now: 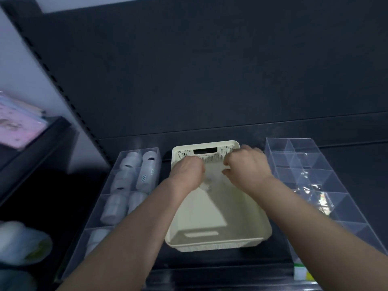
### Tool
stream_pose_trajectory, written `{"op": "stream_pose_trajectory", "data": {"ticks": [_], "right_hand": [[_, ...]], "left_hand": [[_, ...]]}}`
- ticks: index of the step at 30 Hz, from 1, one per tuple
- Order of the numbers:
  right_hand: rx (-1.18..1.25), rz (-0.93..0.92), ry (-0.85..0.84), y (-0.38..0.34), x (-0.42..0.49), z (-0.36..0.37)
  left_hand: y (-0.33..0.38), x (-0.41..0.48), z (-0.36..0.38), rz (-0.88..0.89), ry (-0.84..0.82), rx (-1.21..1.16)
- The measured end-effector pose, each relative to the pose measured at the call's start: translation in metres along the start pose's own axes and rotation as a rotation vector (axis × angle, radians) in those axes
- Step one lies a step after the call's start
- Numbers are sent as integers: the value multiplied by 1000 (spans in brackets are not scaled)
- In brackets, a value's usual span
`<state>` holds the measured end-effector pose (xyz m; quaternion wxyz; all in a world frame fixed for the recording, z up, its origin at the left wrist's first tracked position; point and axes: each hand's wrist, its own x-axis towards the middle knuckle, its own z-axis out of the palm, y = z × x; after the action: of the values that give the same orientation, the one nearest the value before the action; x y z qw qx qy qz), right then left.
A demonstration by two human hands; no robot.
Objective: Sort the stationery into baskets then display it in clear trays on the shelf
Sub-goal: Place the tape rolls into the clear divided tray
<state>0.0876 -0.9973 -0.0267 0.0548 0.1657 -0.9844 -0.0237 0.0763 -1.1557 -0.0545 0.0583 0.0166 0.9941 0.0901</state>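
A cream plastic basket (212,223) sits on the dark shelf between two clear trays. Both my hands reach into its far end. My left hand (186,173) has its fingers curled around a small blurred white item with dots (207,184), like the rolls in the left tray. My right hand (246,168) is curled close beside it, and I cannot make out whether it holds anything. The left clear tray (117,198) holds several white tape rolls (147,171) in its compartments. The right clear divided tray (294,162) holds a few clear packets (312,190).
The dark back panel (210,80) of the shelf rises right behind the basket. A lower shelf at the left carries pink notebooks (19,127). Blurred white and green items (23,242) lie at the lower left. A white and yellow pack (302,271) sits at the right tray's near end.
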Motion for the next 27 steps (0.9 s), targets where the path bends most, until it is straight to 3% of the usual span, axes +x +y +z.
{"op": "stream_pose_trajectory", "data": {"ticks": [3, 6, 11, 15, 22, 27], "right_hand": [[-156, 0, -160, -9, 6, 6], [-189, -38, -149, -9, 7, 14], [83, 6, -13, 2, -5, 8], [306, 35, -6, 5, -19, 2], [380, 42, 133, -25, -43, -15], [487, -32, 206, -79, -61, -29]], "left_hand": [[-1, -3, -2, -8, 41, 27], [2, -4, 2, -50, 17, 39], [13, -2, 7, -103, 18, 27], [19, -7, 7, -94, 49, 39], [-20, -56, -40, -52, 323, -312], [-73, -123, -75, -71, 314, -501]]}}
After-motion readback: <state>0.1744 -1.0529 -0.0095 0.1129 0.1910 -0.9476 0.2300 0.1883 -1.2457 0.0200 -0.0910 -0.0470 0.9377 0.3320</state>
